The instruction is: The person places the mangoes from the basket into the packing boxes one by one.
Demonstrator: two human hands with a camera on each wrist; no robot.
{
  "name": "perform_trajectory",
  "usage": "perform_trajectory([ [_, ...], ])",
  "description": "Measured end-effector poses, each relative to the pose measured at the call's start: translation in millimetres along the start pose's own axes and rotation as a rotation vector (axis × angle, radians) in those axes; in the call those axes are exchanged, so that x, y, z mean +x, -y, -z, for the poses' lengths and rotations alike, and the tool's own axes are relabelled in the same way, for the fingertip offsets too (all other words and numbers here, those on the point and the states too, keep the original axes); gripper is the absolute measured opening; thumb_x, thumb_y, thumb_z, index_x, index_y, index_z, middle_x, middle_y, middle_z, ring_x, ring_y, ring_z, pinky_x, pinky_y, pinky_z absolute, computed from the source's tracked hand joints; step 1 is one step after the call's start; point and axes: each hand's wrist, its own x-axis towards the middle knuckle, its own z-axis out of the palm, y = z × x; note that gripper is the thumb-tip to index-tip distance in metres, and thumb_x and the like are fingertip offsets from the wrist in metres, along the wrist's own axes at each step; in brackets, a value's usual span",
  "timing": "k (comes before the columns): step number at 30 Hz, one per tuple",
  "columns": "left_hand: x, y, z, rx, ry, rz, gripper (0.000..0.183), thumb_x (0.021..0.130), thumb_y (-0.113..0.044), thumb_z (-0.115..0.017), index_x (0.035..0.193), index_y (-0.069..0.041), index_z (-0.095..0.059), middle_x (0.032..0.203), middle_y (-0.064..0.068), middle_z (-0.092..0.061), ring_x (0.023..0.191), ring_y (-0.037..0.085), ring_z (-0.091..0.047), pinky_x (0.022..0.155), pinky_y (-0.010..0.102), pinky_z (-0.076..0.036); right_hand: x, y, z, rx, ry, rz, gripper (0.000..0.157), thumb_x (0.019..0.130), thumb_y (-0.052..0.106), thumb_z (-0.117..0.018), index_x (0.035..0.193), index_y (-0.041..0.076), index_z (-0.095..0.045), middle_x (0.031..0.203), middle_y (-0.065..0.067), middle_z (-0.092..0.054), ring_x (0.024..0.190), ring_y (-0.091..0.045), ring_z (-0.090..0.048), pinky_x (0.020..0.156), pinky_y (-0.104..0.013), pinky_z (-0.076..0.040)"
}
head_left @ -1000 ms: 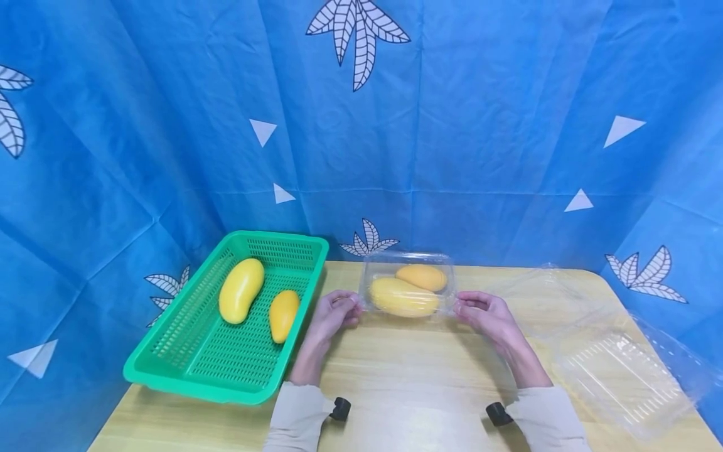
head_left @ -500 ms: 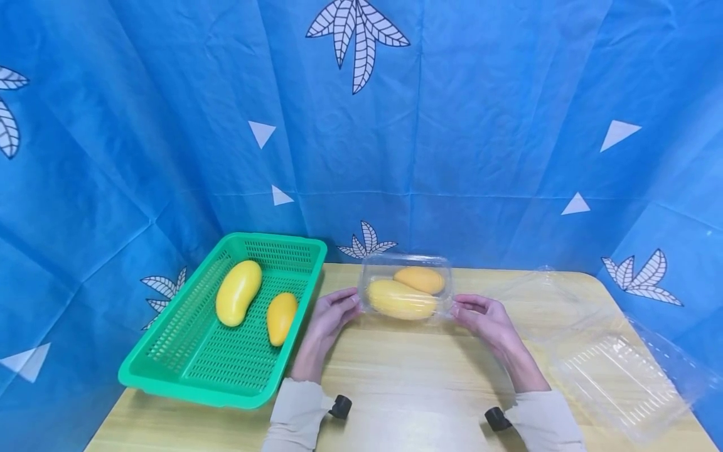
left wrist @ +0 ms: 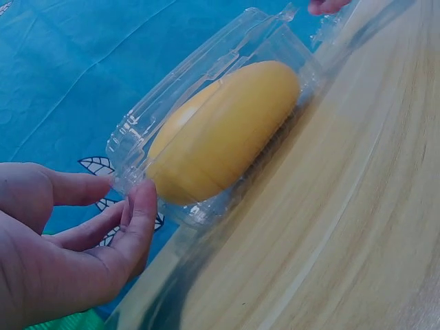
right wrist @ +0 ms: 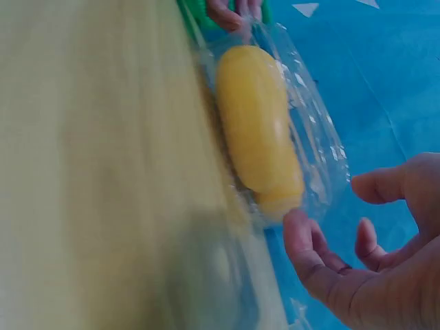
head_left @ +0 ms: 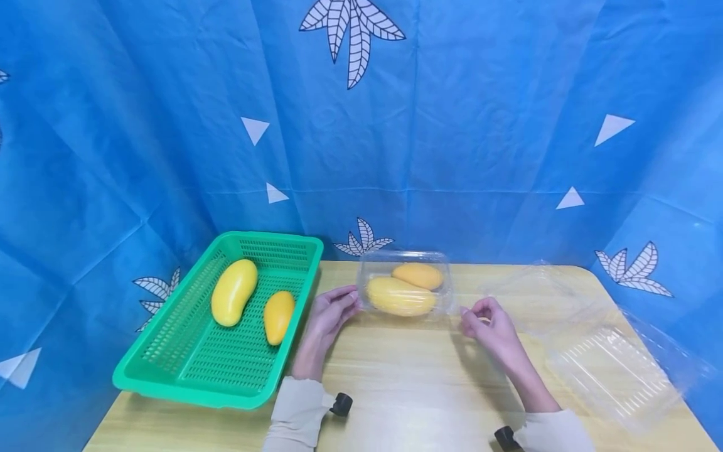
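Note:
A clear plastic clamshell box (head_left: pixel 408 256) stands near the table's back edge, its lid down over two mangoes. The larger yellow mango (head_left: pixel 400 297) lies in front of the smaller orange mango (head_left: pixel 419 274). With thumb and fingers, my left hand (head_left: pixel 329 316) pinches the box's left front corner. My right hand (head_left: pixel 494 331) is a short way off the right front corner, thumb and fingers parted and holding nothing. In the right wrist view, a gap shows between the right thumb and the plastic.
At the left, a green plastic basket (head_left: pixel 217 397) holds another yellow mango (head_left: pixel 234 293) and another orange mango (head_left: pixel 279 317). An opened clear clamshell box (head_left: pixel 612 370) lies on the right of the wooden table (head_left: pixel 412 389). Blue patterned cloth (head_left: pixel 474 125) hangs behind.
My right hand has let go of the box's right corner and drawn back to the right. The left hand stays at its corner, and the box has hardly moved.

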Motion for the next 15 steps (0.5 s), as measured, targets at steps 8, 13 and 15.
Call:
perform_trajectory([
  [8, -0.3, -2.9, -0.7, 0.009, -0.009, 0.002, 0.036, 0.095, 0.008, -0.063, 0.130, 0.014, -0.060, 0.117, 0.025, -0.066, 0.088, 0.019, -0.069, 0.083, 0.026, -0.059, -11, -2, -32.8, 0.175, 0.154, -0.044, 0.039, 0.102, 0.012, -0.062, 0.128, -0.014, -0.050, 0.115, -0.027, -0.065, 0.103, -0.035, -0.068, 0.091, -0.038, -0.059],
  [13, 0.4, -2.8, 1.1, 0.015, 0.022, 0.005, 0.037, 0.096, 0.008, -0.062, 0.132, 0.015, -0.057, 0.120, 0.027, -0.065, 0.089, 0.018, -0.069, 0.086, 0.028, -0.059, -12, -2, -55.9, 0.299, 0.236, -0.052, 0.044, 0.102, 0.015, -0.062, 0.131, -0.017, -0.049, 0.120, -0.030, -0.064, 0.110, -0.036, -0.067, 0.097, -0.038, -0.056],
  [15, 0.5, -2.7, 2.1, 0.026, 0.039, 0.002, 0.038, 0.096, 0.008, -0.062, 0.133, 0.016, -0.055, 0.121, 0.028, -0.063, 0.089, 0.018, -0.069, 0.087, 0.028, -0.059, -11, -1, -65.3, 0.348, 0.255, -0.062, 0.044, 0.102, 0.015, -0.062, 0.130, -0.017, -0.050, 0.122, -0.030, -0.064, 0.112, -0.036, -0.067, 0.099, -0.039, -0.055],
])
